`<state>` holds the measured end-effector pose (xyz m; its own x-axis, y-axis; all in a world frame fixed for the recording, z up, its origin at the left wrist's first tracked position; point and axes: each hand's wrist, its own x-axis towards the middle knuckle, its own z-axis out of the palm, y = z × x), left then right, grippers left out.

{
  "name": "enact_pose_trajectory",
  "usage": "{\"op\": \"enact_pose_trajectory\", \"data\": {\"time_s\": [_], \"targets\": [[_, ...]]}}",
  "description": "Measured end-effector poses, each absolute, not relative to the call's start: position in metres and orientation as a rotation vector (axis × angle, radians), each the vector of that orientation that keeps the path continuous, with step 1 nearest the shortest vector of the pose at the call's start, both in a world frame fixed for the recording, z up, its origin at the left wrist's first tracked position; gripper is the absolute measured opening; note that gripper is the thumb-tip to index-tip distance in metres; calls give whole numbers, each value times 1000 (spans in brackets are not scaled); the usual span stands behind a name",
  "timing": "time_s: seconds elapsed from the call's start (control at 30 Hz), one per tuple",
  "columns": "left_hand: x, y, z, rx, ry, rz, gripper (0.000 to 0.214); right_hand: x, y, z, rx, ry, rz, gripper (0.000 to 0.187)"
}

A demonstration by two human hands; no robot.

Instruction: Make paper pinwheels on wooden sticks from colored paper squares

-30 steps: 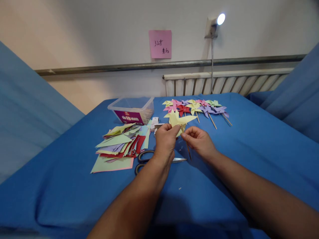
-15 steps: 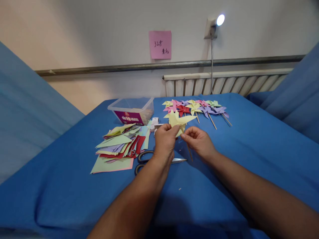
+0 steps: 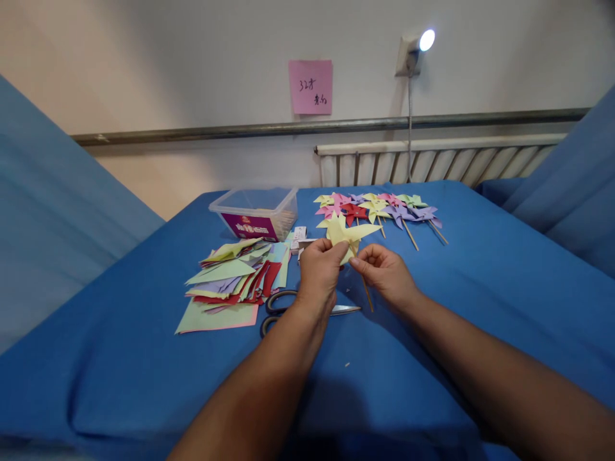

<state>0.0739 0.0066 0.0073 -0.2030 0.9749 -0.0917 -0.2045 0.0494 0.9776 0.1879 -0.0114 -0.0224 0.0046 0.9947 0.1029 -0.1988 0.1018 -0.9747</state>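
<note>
My left hand point(image 3: 321, 266) is closed on a yellow paper pinwheel point(image 3: 346, 234), its thumb pressed near the centre. A thin wooden stick point(image 3: 366, 293) slants down from the pinwheel toward the cloth. The fingers of my right hand point(image 3: 385, 270) pinch the upper part of that stick, just below the paper. Under my left forearm lies a pair of scissors point(image 3: 346, 310) with dark handles, partly hidden, its blade tip pointing right. The spot where stick and paper meet is mostly covered by my fingers.
Left of my hands is a pile of coloured paper point(image 3: 230, 282). Behind it stands a clear plastic box point(image 3: 254, 218) holding sticks, with small white boxes point(image 3: 298, 237) beside it. Several finished pinwheels point(image 3: 398, 214) lie at the back right on the blue cloth point(image 3: 480, 288).
Both hands keep the same grip on the pinwheel and stick. The whole view has shifted very slightly; nothing else visibly differs.
</note>
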Motion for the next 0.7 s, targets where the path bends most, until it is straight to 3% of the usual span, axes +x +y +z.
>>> {"op": "enact_pose_trajectory", "data": {"time_s": [0.7], "targets": [[74, 8, 9, 913, 1197, 1422, 23, 190, -8, -20, -1021, -1144, 1250, 41]]}}
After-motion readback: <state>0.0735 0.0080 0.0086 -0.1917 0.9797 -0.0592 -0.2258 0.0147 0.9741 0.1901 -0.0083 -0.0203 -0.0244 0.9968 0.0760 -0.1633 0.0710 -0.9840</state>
